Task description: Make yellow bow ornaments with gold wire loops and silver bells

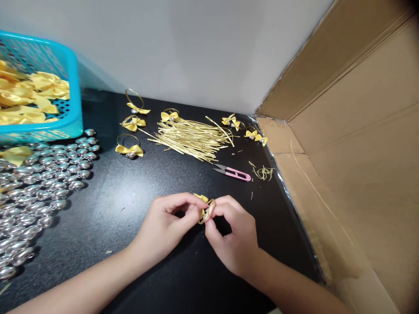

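Observation:
Between my two hands, above the black table, is a small gold twist-tie ring [209,212] with a yellow bow [201,197] at its far side. My left hand [175,218] pinches the ring's left part between thumb and forefinger. From the other side, my right hand [231,231] pinches the ring's right part with thumb and fingers. My fingertips hide some of the ring and the bow. Beyond my hands lie pink thread snips [237,174], blades pointing left, and a pile of gold twist ties [196,139].
On the left stands a blue basket [77,104] of yellow bows, with many silver heart-shaped bells [49,187] before it. Several finished bow rings [131,150] lie along the back. Gold scraps [263,173] sit near the right edge, beside a cardboard wall [353,109].

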A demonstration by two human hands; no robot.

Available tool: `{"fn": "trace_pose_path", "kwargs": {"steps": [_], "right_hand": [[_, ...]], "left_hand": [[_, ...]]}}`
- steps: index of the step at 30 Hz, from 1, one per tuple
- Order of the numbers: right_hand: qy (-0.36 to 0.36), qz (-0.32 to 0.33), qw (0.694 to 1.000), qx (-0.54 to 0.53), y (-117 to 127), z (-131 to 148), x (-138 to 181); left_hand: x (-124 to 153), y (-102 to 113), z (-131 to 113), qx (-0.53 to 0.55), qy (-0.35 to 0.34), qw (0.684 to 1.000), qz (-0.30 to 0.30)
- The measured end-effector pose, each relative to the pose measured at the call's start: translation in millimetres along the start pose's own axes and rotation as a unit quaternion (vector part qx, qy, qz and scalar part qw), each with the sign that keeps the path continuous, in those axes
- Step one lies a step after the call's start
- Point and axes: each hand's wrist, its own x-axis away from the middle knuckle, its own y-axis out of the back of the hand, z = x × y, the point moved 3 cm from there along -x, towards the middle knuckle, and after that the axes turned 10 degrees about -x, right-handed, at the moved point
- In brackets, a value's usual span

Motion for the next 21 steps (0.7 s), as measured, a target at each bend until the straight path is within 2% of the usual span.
{"fn": "trace_pose_path", "kwargs": {"steps": [8,10,12,14,18,21], "right_hand": [[-0.082,-0.014,0.995,-0.052,7,-2,-3],[-0.149,0.008,0.984,-0.098,7,-5,-2],[-0.239,0.031,0.957,-0.160,5,-10,-1],[-0.285,0.034,0.939,-0.190,3,-12,0],[-0.243,0.000,0.959,-0.148,2,-10,-2],[-0.290,0.019,0.935,-0.203,1,-11,-2]], "left_hand": [[-1,2,-3,0.021,0.029,0.999,0.013],[-1,3,-1,0.042,0.037,0.998,0.017],[-1,4,1,0.071,0.052,0.996,0.021],[-1,5,3,0.103,0.069,0.992,0.034],[-1,4,6,0.171,0.091,0.978,0.073],[-1,3,6,0.195,0.095,0.972,0.093]]}}
